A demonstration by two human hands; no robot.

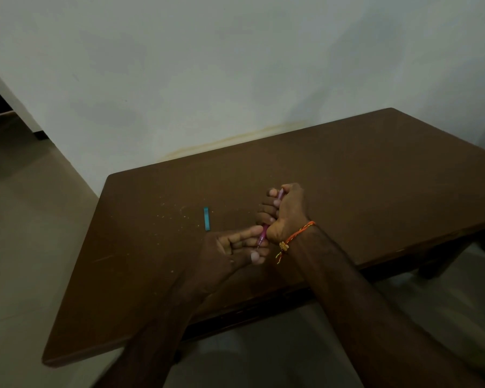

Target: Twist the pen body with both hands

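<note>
A dim head-camera view is given, looking down on a brown wooden tabletop (347, 175) set against a pale wall (235, 65). A slim pink pen (263, 229) is held above the tabletop's near middle, its length running away from the viewer. The right hand (287, 211) is wrapped in a fist around the barrel, so that only the far end above the fist and the near tip below it can be seen. The left hand (235, 247) is brought to the near tip — thumb and forefinger are curled about it in a pinch. A braided orange thread bracelet (294, 238) is worn on the right wrist. A small teal piece (207, 219), probably the pen's cap, lies flat on the tabletop just left of the hands, untouched. Pale specks (174, 214) are scattered farther left. The step in hand is judged to be work at the pen's tip, perhaps unscrewing or refitting the nose section; a firm twist against the fist's hold would be called for next. Most of the barrel is hidden by the fingers, and in the low light it cannot be told whether the tip is loose or attached.
</note>
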